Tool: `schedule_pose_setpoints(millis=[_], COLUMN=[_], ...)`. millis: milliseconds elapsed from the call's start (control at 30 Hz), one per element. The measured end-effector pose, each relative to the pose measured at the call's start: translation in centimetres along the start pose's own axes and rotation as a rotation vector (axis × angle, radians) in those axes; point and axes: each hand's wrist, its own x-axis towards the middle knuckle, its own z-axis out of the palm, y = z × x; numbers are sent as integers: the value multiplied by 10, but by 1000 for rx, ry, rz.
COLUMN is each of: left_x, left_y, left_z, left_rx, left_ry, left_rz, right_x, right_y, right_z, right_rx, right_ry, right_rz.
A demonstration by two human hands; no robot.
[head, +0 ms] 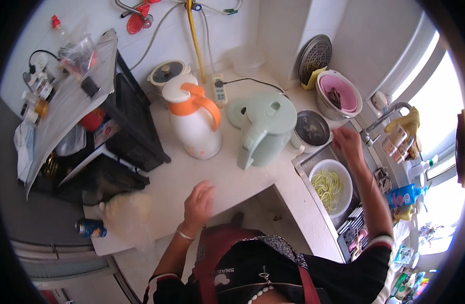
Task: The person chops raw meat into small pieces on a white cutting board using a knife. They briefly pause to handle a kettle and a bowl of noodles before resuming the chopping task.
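Note:
Over the front part of the white counter (175, 182), my left hand (198, 205) hovers slightly blurred, fingers loosely bent and holding nothing. My right hand (346, 144) is at the right side of a small white pot (312, 131) with a dark inside or cover; whether its fingers grip a handle there is not clear. Just below that hand, a white basin (348, 190) in the sink (306, 163) holds pale green shreds (327, 190). Left of the pot stands a light green electric kettle (270, 125), beside a white thermos jug (196, 133) with an orange handle.
A black rack (133, 114) fills the left. Behind are a lidded pot (166, 72), a power strip (219, 91) and the kettle's round base (236, 114). A pink bowl (339, 91) and faucet (384, 119) are at right. A can (91, 228) and plastic bag (128, 216) lie front left.

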Motion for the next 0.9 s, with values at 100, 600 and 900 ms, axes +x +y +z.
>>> schedule_pose_setpoints(millis=[100,600,900], left_x=[7,102,99], left_y=[-15,-8,-12], left_z=[15,50,47], left_rx=[-122,-861,-726], left_ry=[-46,-451,-407], left_rz=[-65,-203,-292], right_x=[129,417,430], right_y=[-40,16,40], right_z=[38,204,232], right_rx=[-43,146,369], right_ry=[-189,-222,-312], right_rz=[-13,475,461])
